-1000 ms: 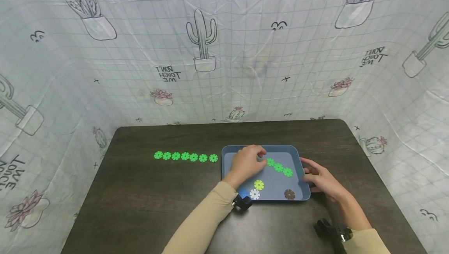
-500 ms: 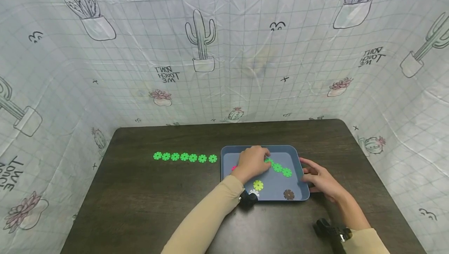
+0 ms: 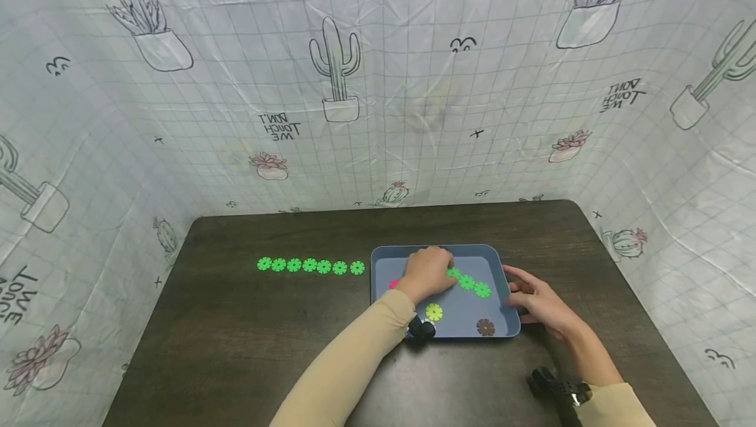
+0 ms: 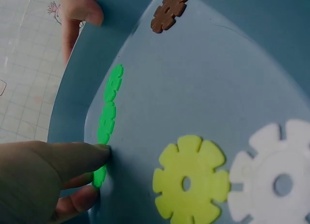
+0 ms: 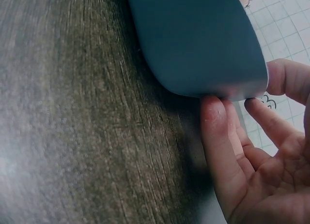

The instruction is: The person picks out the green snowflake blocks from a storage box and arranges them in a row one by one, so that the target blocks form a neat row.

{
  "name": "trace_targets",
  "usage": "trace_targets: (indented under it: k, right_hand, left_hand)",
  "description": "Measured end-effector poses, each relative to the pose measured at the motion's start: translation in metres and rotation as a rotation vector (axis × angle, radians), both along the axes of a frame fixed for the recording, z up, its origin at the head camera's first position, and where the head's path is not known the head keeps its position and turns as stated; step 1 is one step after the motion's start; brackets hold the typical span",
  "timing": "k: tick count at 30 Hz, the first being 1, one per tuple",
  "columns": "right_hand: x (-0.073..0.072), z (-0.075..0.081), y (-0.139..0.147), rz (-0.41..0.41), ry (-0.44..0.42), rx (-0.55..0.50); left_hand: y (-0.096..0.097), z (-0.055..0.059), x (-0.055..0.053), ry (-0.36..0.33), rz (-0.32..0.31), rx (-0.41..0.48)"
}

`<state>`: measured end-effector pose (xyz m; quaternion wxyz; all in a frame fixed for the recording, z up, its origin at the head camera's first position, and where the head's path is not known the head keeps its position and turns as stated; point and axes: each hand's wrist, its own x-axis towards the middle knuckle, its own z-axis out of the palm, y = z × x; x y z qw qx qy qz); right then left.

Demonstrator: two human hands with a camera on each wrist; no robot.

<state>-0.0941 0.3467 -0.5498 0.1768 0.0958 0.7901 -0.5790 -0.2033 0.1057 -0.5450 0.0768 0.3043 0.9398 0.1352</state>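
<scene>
A blue-grey tray (image 3: 481, 260) lies on the dark table. My left hand (image 3: 428, 274) reaches into it, its thumb and fingers pinching a green notched disc (image 4: 99, 176), partly hidden by the thumb. Two more green discs (image 3: 466, 282) lie in line beside that one. My right hand (image 3: 543, 305) holds the tray's right rim, with fingertips against the wall in the right wrist view. Also in the tray are a yellow disc (image 3: 434, 311), a brown disc (image 3: 485, 327) and a white disc (image 4: 261, 171). A pink disc (image 3: 394, 284) shows partly behind the left hand.
Left of the tray, several green discs (image 3: 310, 265) form a row across the dark wooden table (image 3: 266, 335). Behind the table hangs a white sheet (image 3: 407, 86) printed with a grid and cacti.
My left hand has moved slightly right inside the tray onto the end green disc of the line, uncovering part of the pink disc. The right hand stays at the tray's rim.
</scene>
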Motion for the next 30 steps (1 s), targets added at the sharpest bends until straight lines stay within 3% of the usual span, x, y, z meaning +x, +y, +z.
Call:
trace_targets:
  k: [9, 30]
  right_hand:
    - [-0.001, -0.001, -0.001, 0.005, 0.005, 0.007]
    - [0.001, 0.0, -0.001, -0.003, 0.002, 0.028]
  left_hand:
    - [-0.001, 0.001, 0.002, -0.053, 0.013, 0.01]
    - [-0.015, 0.004, 0.008, -0.024, 0.047, 0.186]
